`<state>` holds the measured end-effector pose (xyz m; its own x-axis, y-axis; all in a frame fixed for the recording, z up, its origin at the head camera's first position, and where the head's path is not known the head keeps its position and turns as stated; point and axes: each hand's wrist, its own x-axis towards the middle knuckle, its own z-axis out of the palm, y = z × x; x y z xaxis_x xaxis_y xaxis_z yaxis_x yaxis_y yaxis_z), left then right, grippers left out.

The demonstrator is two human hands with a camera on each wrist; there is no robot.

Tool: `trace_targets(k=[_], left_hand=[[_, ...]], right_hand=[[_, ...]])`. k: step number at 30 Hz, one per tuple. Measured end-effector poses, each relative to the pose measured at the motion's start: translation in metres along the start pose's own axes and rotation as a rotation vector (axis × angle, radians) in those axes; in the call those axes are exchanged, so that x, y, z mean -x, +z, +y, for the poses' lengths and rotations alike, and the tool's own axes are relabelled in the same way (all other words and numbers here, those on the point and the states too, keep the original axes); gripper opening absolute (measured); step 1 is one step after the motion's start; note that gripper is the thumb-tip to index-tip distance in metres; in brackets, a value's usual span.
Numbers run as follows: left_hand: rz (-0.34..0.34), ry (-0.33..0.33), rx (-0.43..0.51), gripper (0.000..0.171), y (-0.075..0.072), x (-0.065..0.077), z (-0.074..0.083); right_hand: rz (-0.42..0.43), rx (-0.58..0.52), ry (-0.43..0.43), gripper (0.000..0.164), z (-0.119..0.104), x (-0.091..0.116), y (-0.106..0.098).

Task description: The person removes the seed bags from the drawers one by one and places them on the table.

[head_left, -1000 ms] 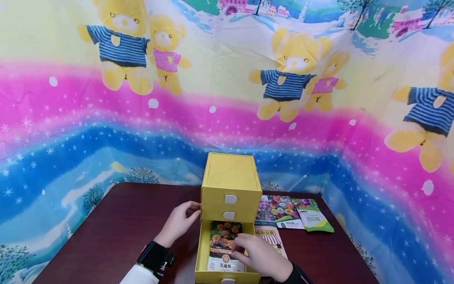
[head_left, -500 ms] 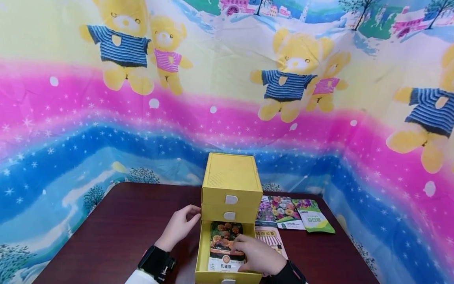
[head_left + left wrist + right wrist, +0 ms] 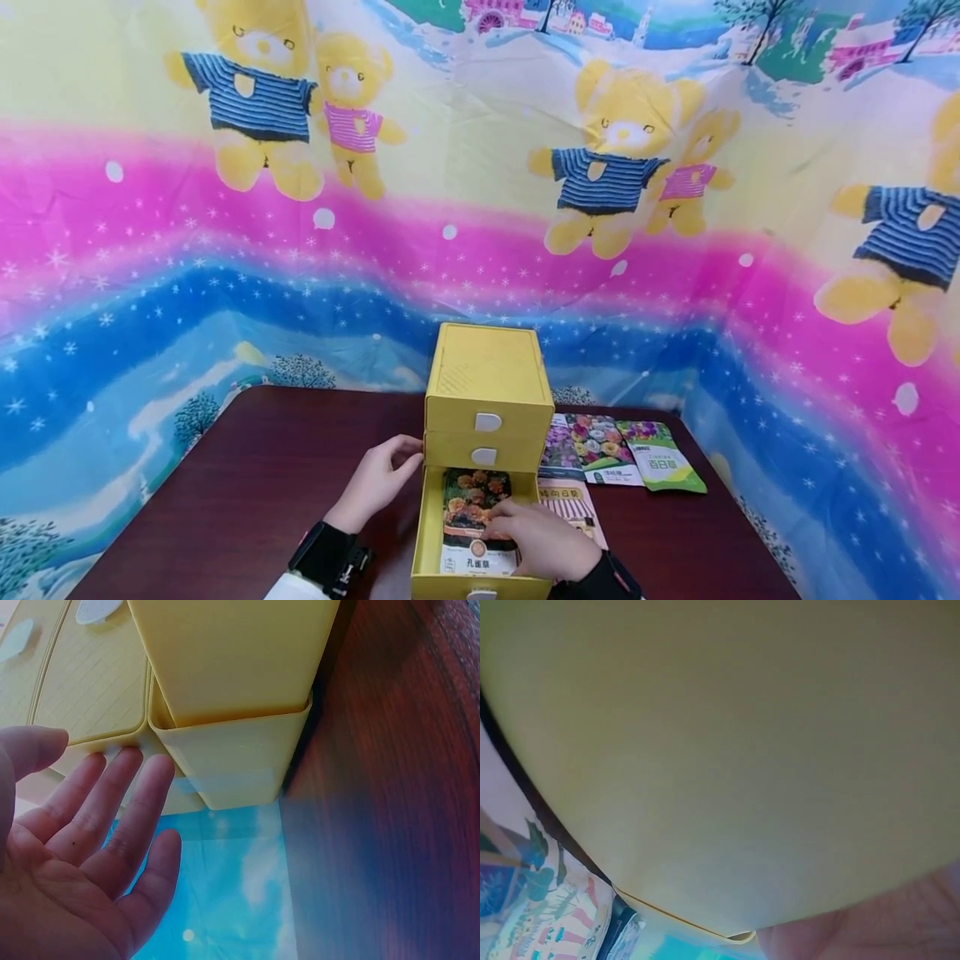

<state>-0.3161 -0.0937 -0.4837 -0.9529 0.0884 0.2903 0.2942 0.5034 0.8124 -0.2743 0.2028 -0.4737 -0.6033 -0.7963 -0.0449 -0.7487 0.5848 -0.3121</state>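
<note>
A yellow drawer cabinet (image 3: 491,358) stands on the table, its bottom drawer (image 3: 428,533) pulled out. In that drawer a seed packet (image 3: 477,557) with orange flowers lies face up. My right hand (image 3: 543,542) reaches over the drawer's right wall, fingers on the packet's right part and thumb apart from them, lower down. The right wrist view is mostly filled by the drawer wall (image 3: 720,765), with part of the palm at lower right. My left hand (image 3: 377,479) has its fingertips at the cabinet's left side; in the left wrist view its fingers (image 3: 139,817) are spread.
Several more seed packets lie right of the cabinet: a green zinnia-like one (image 3: 663,467), a multicoloured-flower one (image 3: 602,450), a purple one (image 3: 561,450) and a pink-striped one (image 3: 573,504) beside the drawer. The dark wooden table (image 3: 285,467) meets a printed curtain (image 3: 360,275) behind.
My right hand has come down and forward-right onto the packet, its thumb and fingers spreading from a closer pose. The left hand stays at the cabinet's side.
</note>
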Motion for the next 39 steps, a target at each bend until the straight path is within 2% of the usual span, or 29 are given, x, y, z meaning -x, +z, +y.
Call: trace_targets(k=[8, 16, 22, 30, 39], left_hand=[[-0.008, -0.016, 0.006, 0.019, 0.000, 0.002, -0.001], [-0.011, 0.015, 0.003, 0.020, 0.001, 0.001, -0.002], [-0.032, -0.009, 0.012, 0.022, -0.001, 0.002, -0.002], [-0.035, -0.031, 0.020, 0.022, -0.002, 0.001, 0.000], [-0.026, -0.018, 0.006, 0.021, -0.002, 0.002, 0.001]], right_hand=[[-0.046, -0.051, 0.021, 0.038, 0.000, 0.000, -0.005], [0.009, -0.165, -0.006, 0.023, 0.008, 0.002, -0.004], [0.051, -0.206, -0.002, 0.018, 0.003, 0.004, -0.009], [0.261, -0.056, 0.033, 0.018, -0.008, 0.008, -0.018], [0.603, 0.166, 0.072, 0.013, -0.013, 0.011, -0.020]])
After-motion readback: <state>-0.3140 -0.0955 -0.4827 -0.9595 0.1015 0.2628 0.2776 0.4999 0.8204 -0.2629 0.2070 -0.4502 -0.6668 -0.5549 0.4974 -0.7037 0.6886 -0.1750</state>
